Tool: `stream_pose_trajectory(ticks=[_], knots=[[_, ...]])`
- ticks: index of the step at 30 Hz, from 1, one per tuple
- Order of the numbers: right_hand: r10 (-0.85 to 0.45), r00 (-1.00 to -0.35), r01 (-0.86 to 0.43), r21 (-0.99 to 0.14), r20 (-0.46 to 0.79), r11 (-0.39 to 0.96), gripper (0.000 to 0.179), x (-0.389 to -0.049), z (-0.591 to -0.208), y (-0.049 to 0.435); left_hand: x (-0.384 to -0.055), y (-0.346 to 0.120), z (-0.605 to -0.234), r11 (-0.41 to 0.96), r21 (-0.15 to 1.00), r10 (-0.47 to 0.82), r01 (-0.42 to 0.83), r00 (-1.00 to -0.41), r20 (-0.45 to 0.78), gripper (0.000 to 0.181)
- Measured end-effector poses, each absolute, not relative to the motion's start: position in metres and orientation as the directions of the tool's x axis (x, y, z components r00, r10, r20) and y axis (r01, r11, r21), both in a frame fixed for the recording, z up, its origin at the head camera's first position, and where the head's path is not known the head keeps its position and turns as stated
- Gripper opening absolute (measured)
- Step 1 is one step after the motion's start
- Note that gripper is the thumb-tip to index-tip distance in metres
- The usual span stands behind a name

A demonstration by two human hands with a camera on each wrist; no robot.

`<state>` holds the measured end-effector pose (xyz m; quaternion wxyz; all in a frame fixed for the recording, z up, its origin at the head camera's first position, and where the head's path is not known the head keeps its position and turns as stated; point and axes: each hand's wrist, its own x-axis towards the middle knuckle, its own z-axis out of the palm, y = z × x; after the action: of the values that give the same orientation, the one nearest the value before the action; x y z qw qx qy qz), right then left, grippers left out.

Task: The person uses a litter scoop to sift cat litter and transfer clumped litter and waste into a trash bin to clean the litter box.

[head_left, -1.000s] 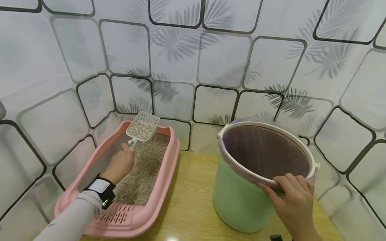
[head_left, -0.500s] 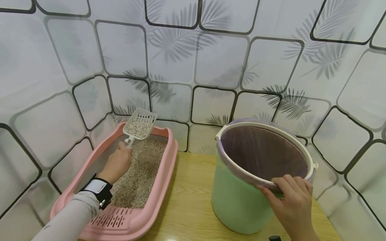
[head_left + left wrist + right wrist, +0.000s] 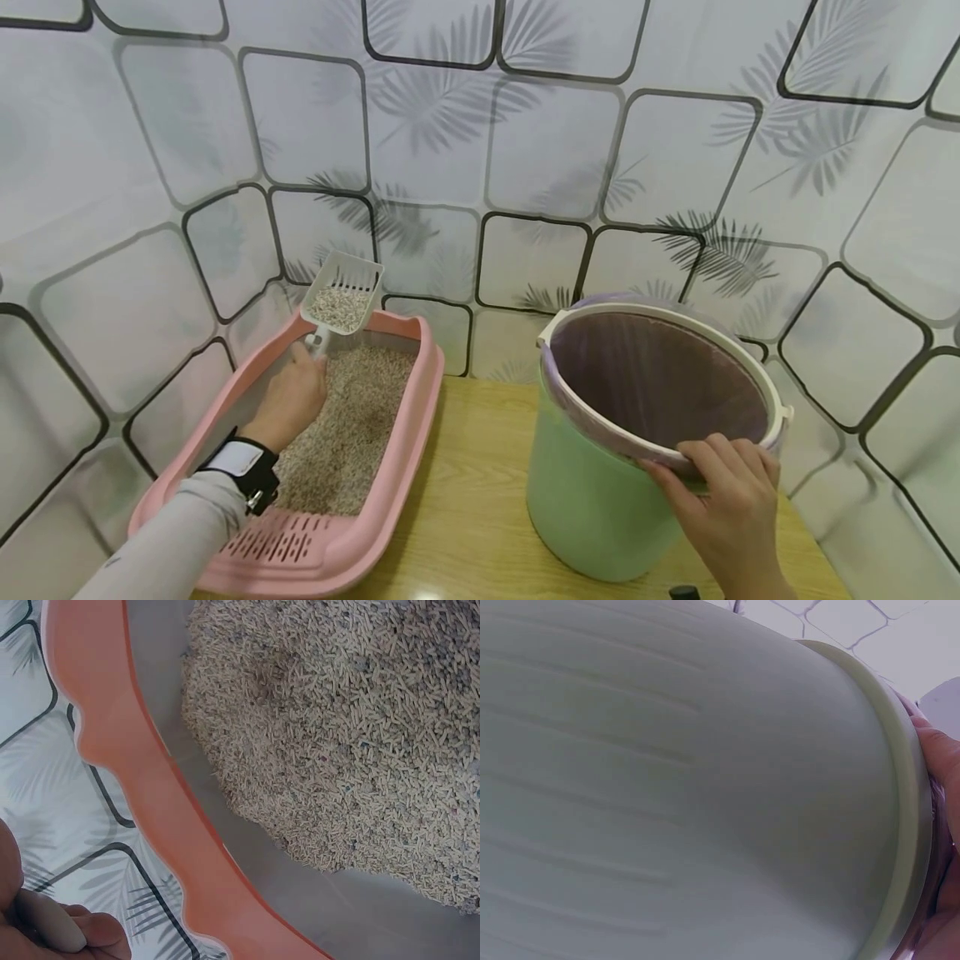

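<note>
My left hand (image 3: 294,396) grips the handle of a white slotted litter scoop (image 3: 342,293), raised over the far end of a pink litter box (image 3: 429,383). Pale pellet litter (image 3: 341,308) lies in the scoop. More litter (image 3: 337,750) covers the grey floor of the box. In the left wrist view the fingers (image 3: 105,934) wrap the handle's end. My right hand (image 3: 731,500) holds the rim of a green bucket (image 3: 592,492), thumb outside and fingers over the edge. A purple bag lines the bucket (image 3: 780,787); its bottom is hidden.
Both containers stand on a wood-grain table (image 3: 472,467), with a gap between them. A patterned curtain (image 3: 540,150) hangs close behind and on both sides. A small black object (image 3: 684,592) shows at the bottom edge by the right wrist.
My left hand has shifted slightly left, and the scoop has risen a little with its litter. The right hand stays on the bucket rim.
</note>
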<state>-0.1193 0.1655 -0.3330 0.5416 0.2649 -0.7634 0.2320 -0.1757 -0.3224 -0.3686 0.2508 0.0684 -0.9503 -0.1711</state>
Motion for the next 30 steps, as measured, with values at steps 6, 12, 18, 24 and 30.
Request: stream_pose_trajectory(ticks=[6,12,18,24,30], knots=[[-0.153,-0.276,-0.653,-0.069,0.949,0.754,0.062,-0.120,-0.333,0.165,-0.175,-0.322,-0.367,0.933,0.356,-0.228,-0.048,-0.844,0.486,0.030],[-0.147,-0.279,-0.652,-0.075,0.949,0.754,0.063,-0.120,-0.334,0.165,-0.171,-0.327,-0.360,0.949,0.312,-0.191,-0.045,-0.869,0.457,0.032],[-0.142,-0.275,-0.656,-0.077,0.951,0.751,0.062,-0.120,-0.334,0.164,-0.163,-0.340,-0.347,0.967,0.252,-0.109,-0.032,-0.949,0.297,0.038],[-0.140,-0.273,-0.656,-0.078,0.952,0.751,0.063,-0.119,-0.333,0.164,-0.158,-0.349,-0.343,0.964,0.265,-0.099,-0.034,-0.967,0.235,0.034],[-0.137,-0.277,-0.652,-0.081,0.951,0.754,0.063,-0.119,-0.334,0.165,-0.154,-0.353,-0.341,0.946,0.322,-0.112,-0.037,-0.970,0.217,0.033]])
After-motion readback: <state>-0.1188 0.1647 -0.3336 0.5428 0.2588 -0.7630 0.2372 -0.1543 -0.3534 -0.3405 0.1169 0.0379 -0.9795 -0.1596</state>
